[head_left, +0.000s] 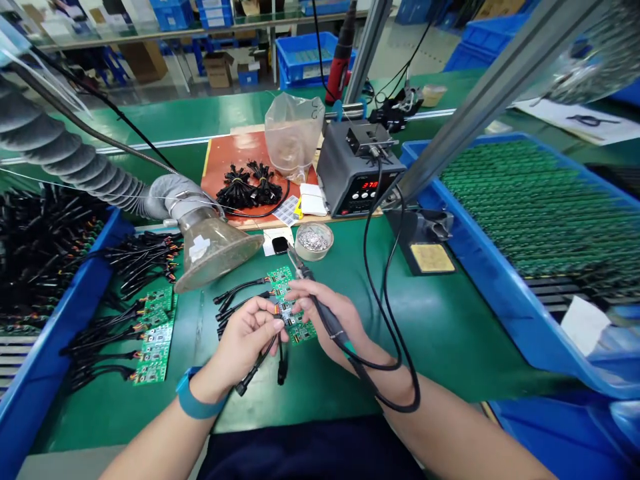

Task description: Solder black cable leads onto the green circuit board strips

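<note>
My right hand [333, 317] is closed round a soldering iron [326, 319], its tip pointing up and away over the table. Pinched in my left hand [253, 333] is a black cable [257, 367] with small coloured wire ends, held at the edge of a green circuit board [303, 331]. Black connectors hang below the fingers. Farther up the board, other black cables [245, 288] stick out to the left. Parts of the board are hidden behind both hands. A blue band [193, 398] circles my left wrist.
A fume hose nozzle [215, 250] hangs at left above finished-looking wired boards [156, 340]. Behind stand a round tin [314, 240], a soldering station [357, 173] and an iron stand [425, 243]. Blue bins [493, 300] flank the table; the iron's cord loops over my right forearm.
</note>
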Demonstrator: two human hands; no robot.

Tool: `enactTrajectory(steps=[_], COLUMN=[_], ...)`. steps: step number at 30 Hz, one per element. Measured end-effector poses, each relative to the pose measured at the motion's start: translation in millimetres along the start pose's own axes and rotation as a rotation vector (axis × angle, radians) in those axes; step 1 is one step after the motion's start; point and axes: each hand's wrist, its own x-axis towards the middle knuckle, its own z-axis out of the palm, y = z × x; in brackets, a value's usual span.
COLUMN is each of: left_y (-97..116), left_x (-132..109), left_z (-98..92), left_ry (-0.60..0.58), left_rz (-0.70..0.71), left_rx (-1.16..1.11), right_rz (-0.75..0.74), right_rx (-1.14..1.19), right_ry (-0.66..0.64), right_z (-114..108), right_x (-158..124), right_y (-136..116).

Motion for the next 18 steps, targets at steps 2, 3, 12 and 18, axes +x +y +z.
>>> enactTrajectory(steps=[2, 3, 12, 18], left_y=[-0.3, -0.8, -8.4, -11.5], left_x=[-0.2, -0.4, -3.6, -5.2], left_z=[0.5, 0.9, 4.2, 5.5], left_ry=[-0.009, -0.016, -0.086, -0.018], left_rz=[-0.007, -0.011, -0.017, -0.028], left_rx=[-0.012, -0.018, -0.034, 0.051], right_rz=[-0.022, -0.030, -0.107, -0.137], right_rx=[-0.052, -0.095, -0.191, -0.200], right_ry=[-0.038, -0.052, -0.080, -0.096], right_z=[1.0, 1.6, 10.6, 10.6], right_x=[-0.2, -0.2, -1.2, -1.1], right_y=[-3.1, -5.4, -10.7, -4.5])
